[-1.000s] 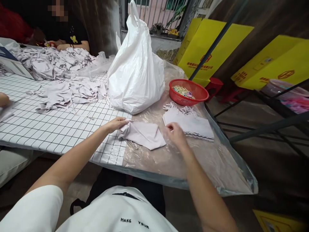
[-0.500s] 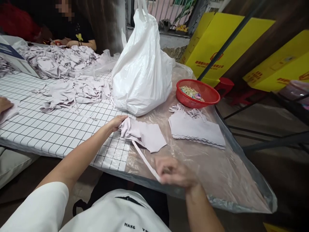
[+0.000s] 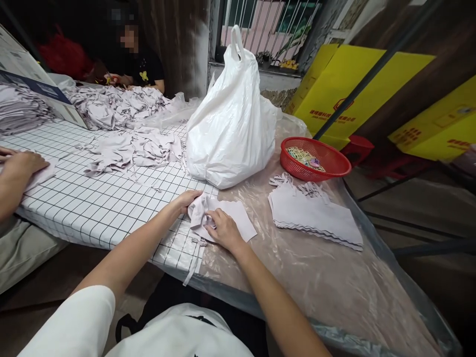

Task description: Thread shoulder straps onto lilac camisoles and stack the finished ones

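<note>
Single view, worn on the head, looking forward and down across the surface (image 3: 357,282) from just behind its near edge. Near enough to take in left hand (image 3: 189,200) and right hand (image 3: 225,230) around mid-frame, and shirt front (image 3: 174,332) at the bottom. Taking in the near right corner low down; reaching past the far edge to a barred window (image 3: 269,32). Wide in angle.

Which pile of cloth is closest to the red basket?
The flat stack just in front of the red basket, right of the right hand. The crumpled heap, the loose scraps and the far-left stack all lie left of the white bag.
</note>
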A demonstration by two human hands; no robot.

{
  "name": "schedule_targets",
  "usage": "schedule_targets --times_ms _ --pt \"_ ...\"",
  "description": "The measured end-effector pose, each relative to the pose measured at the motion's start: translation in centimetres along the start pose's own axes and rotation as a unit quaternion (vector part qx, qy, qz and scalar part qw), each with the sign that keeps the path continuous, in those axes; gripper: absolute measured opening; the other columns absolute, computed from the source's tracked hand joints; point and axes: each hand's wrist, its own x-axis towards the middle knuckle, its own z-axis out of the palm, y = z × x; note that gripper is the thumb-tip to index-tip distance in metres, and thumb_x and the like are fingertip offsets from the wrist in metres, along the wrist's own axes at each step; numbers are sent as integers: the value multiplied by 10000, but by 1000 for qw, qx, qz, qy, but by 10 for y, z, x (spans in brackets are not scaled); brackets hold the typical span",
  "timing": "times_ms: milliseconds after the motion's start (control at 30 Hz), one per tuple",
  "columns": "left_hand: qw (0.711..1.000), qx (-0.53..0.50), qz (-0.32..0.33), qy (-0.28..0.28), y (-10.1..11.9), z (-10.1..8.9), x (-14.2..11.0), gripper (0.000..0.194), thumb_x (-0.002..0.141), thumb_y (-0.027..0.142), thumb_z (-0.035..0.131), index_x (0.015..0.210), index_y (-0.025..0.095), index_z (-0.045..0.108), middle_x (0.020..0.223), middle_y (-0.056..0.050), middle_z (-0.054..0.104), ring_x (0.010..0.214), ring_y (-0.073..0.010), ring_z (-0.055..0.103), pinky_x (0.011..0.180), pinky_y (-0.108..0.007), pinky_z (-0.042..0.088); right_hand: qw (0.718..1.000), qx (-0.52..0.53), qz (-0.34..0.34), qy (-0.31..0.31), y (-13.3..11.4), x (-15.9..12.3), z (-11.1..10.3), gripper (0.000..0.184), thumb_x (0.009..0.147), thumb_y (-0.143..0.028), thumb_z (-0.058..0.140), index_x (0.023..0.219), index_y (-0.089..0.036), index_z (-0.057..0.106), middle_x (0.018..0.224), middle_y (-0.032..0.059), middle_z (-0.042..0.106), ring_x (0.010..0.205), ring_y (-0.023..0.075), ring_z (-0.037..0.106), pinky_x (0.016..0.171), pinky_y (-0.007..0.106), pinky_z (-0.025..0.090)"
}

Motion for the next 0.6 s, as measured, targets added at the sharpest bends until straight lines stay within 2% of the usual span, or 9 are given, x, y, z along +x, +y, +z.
schedule_targets --times_ms 167,300,367,433,467,533,567,600 --pt "1000 -5 -18 12 -4 3 0 268 772 294 780 647 128 610 534 -28 639 467 -149 583 517 -269 495 996 -73 42 -14 -15 17 14 194 904 -311 596 1059 -202 639 1059 122 660 970 263 611 813 357 468" --pt "1000 -15 -3 19 -3 4 0 258 744 272 804 647 129 613 544 -16 645 485 -134 589 543 -248 498 994 -80 65 -37 -20 19 8 172 899 -192 542 1040 -198 640 1049 127 684 964 259 623 829 367 461" --pt "1000 -17 3 18 -3 2 -1 260 735 272 812 644 129 615 550 -15 650 485 -130 591 534 -239 492 996 -17 91 3 -11 9 -7 187 884 -137 518 1010 -195 645 1011 102 687 907 220 625 821 345 463" --pt "1000 -17 3 14 -3 -1 -2 248 734 271 813 655 124 631 560 -22 662 485 -131 599 526 -236 490 989 97 105 29 4 -10 -34 155 888 -179 524 984 -194 644 901 57 670 784 174 604 737 303 470" --pt "1000 -15 1 10 -3 -3 -3 239 731 270 815 663 120 641 567 -27 669 485 -133 604 523 -235 491 981 167 100 14 12 -21 -50 141 895 -237 537 978 -192 643 819 28 643 706 153 578 670 280 461" --pt "1000 -8 -6 -2 -3 -5 -6 233 713 271 828 675 116 658 569 -35 676 478 -136 609 506 -232 484 951 289 60 -92 24 -41 -81 214 885 -372 591 958 -179 647 706 -10 585 608 123 527 586 251 431" --pt "1000 -2 -10 -10 -2 -6 -8 238 701 274 837 675 114 663 567 -38 677 469 -137 607 492 -228 475 934 326 43 -138 27 -48 -94 256 875 -413 608 944 -171 650 681 -17 568 592 117 516 576 246 425" --pt "1000 4 -14 -20 -1 -6 -9 244 688 277 845 673 112 665 561 -40 675 458 -136 602 475 -223 463 926 341 33 -156 28 -51 -103 279 867 -436 619 932 -166 651 677 -18 562 598 115 516 581 244 423"
